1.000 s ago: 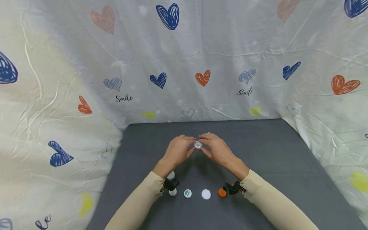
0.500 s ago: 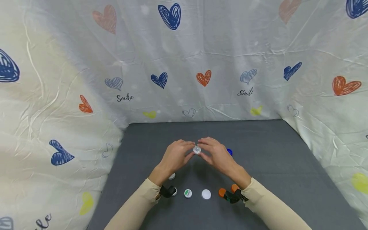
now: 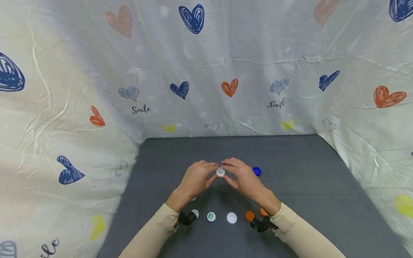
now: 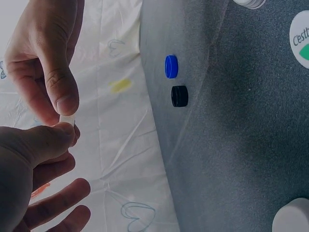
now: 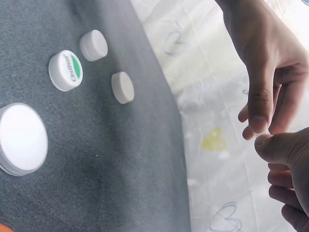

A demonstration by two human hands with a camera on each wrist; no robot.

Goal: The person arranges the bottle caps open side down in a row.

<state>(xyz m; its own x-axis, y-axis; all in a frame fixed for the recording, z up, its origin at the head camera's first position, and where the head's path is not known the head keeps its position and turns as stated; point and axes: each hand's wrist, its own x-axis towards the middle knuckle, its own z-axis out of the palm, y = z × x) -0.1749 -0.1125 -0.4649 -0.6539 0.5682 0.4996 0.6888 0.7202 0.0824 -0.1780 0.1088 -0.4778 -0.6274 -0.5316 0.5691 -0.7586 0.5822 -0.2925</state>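
A small round whitish bottle cap [image 3: 221, 172] is held up over the dark table, its round face toward the head camera. My left hand [image 3: 195, 179] pinches it from the left between thumb and fingers. From the other side my right hand [image 3: 242, 178] pinches it the same way. Up close, only a pale sliver of the cap [image 4: 67, 119] shows between the two thumbs; the rest is covered by fingers. Past the right hand lies a blue cap [image 3: 256, 171]. Beside it is a black cap [image 4: 179, 96], seen in the left wrist view.
Nearer the body lie a white cap with green print [image 3: 211, 216], a larger white lid [image 3: 231, 218] and two orange caps [image 3: 250, 216], one partly behind the right wrist. Two white caps [image 5: 122, 87] sit near the left wrist. A heart-printed cloth [image 3: 206, 107] hangs behind the table.
Both hands have come down the head view, toward the body, still holding the small cap between them. The blue cap has come into sight beside the right hand.
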